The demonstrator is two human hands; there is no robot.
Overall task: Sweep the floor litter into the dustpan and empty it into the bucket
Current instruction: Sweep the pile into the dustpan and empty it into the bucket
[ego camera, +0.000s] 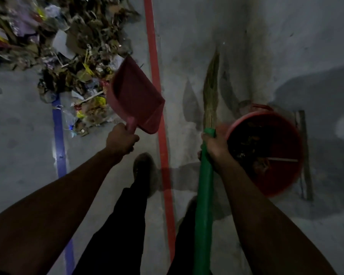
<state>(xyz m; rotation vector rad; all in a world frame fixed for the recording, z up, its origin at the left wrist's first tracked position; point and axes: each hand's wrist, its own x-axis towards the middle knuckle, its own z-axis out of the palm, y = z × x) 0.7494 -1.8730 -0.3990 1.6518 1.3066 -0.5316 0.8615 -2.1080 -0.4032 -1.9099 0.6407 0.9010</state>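
Head view, person standing on a grey floor (207, 26). The left hand (121, 140) clenches the handle of one red dustpan (134, 96), held off the floor with its scoop empty and its mouth turned toward the litter (64, 48). The right hand (214, 148) wraps the green handle of one broom (205, 195), whose straw head lies on the floor beyond the hand, pointing away from the person. One red bucket (266, 183) stands just right of the right hand; it already holds dark scraps and a pale stick.

Step in hand, as judged: between loads, with the pan carried toward the heap for another fill. The next move calls for lowering the pan lip flat to the floor at the near edge of the heap, then drawing the broom across from the right to push scraps in.

The litter forms one large heap toward the far left corner of the floor, reaching nearly to the pan; much remains. Two painted lines cross the floor: one red stripe (157, 80) between pan and broom, one blue stripe (59, 135) to its left. Two feet show, both blurred.
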